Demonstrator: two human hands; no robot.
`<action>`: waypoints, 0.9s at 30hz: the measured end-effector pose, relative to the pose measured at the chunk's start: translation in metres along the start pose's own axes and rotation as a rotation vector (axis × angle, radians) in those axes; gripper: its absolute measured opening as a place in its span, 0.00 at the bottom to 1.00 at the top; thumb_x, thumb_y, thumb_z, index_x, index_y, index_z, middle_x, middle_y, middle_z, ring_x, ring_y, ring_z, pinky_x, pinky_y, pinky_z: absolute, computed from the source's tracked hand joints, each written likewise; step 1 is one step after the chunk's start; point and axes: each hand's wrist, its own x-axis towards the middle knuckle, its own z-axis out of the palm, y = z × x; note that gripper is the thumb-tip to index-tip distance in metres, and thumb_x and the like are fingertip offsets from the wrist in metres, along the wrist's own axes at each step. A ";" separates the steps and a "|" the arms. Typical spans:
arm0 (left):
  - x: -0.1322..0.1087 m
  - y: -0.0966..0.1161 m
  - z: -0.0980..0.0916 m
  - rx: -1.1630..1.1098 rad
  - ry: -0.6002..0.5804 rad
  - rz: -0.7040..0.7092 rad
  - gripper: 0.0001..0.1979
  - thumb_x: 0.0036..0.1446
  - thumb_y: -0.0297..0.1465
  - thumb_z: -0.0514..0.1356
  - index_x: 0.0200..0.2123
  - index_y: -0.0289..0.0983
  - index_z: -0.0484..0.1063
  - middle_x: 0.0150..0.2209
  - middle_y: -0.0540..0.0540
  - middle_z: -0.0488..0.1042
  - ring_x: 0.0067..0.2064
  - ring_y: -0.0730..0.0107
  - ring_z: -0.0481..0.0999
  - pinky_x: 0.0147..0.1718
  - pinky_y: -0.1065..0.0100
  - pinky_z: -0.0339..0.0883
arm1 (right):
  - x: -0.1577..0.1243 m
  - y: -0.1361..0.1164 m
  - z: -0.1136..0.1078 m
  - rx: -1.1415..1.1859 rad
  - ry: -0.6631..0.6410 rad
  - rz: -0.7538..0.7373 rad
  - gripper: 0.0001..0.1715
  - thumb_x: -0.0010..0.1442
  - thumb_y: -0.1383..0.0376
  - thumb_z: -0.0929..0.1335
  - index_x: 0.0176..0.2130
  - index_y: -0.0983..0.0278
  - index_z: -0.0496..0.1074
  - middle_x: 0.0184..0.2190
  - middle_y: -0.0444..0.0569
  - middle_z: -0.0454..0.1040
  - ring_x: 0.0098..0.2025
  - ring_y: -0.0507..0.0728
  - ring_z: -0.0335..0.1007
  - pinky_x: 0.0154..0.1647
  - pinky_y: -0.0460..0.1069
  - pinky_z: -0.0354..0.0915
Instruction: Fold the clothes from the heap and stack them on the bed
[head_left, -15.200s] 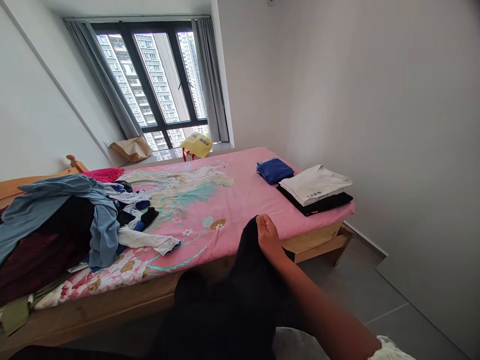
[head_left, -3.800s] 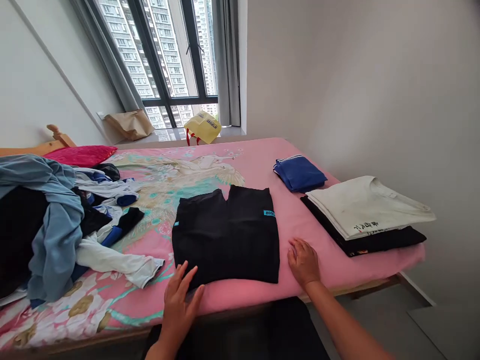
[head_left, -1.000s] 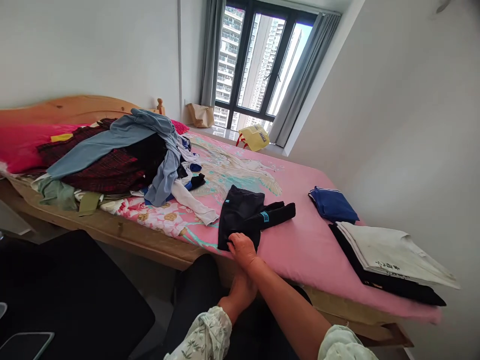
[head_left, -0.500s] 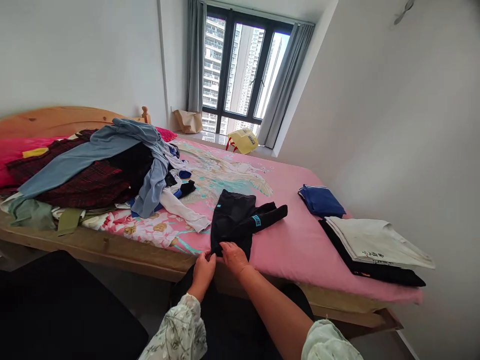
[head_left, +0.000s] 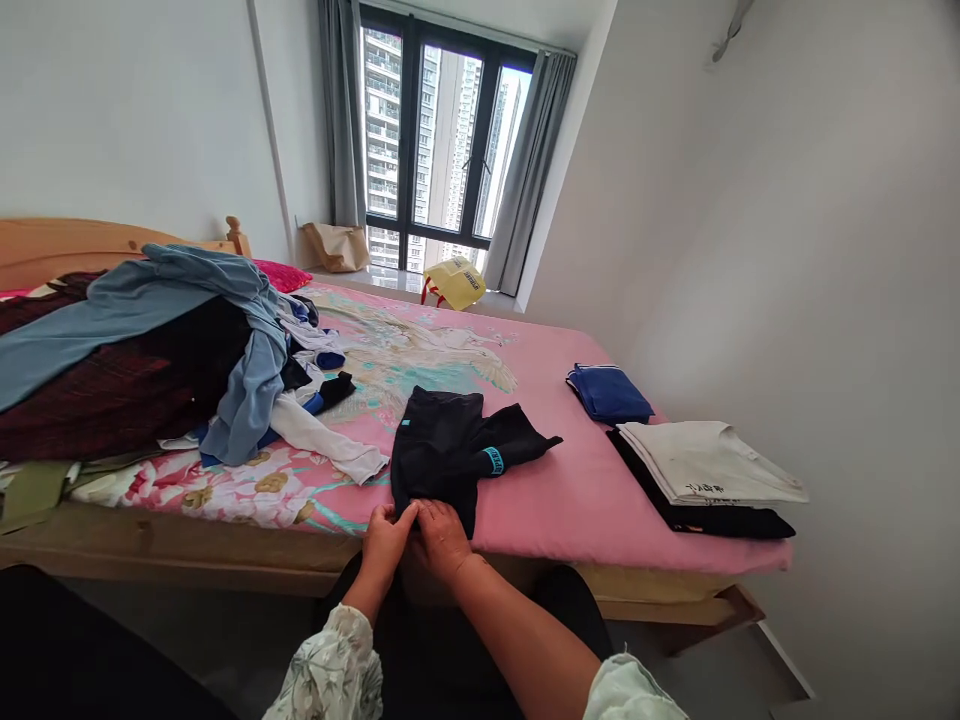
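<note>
A black garment (head_left: 439, 445) lies partly folded at the near edge of the bed, one narrow part stretching right and bearing a teal lettered band. My left hand (head_left: 384, 545) pinches the garment's near edge between thumb and fingers. Right beside it, my right hand (head_left: 442, 540) is closed over the same edge, its fingers curled and their tips partly hidden. The two hands touch or almost touch. Just left of the garment rests a white sleeve (head_left: 330, 440) from the heap of clothes.
A large clothes heap (head_left: 150, 340) covers the bed's left side. Along the right side lie a folded blue garment (head_left: 611, 392) and a stack with a cream garment (head_left: 709, 460) over black cloth. A yellow bag (head_left: 456, 283) and brown paper bag (head_left: 336, 247) stand by the window.
The view has swung slightly right, so things sit further left. My hands have drawn closer together at the garment's near edge, and its right-hand part has spread wider.
</note>
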 end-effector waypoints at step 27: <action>-0.156 0.280 -0.030 0.137 -0.719 1.003 0.12 0.51 0.37 0.62 0.38 0.37 0.76 0.36 0.48 0.76 0.39 0.64 0.74 0.40 0.65 0.67 | -0.091 -0.096 -0.414 -0.007 -0.139 -0.154 0.16 0.58 0.72 0.62 0.46 0.60 0.69 0.39 0.48 0.72 0.38 0.55 0.69 0.40 0.50 0.63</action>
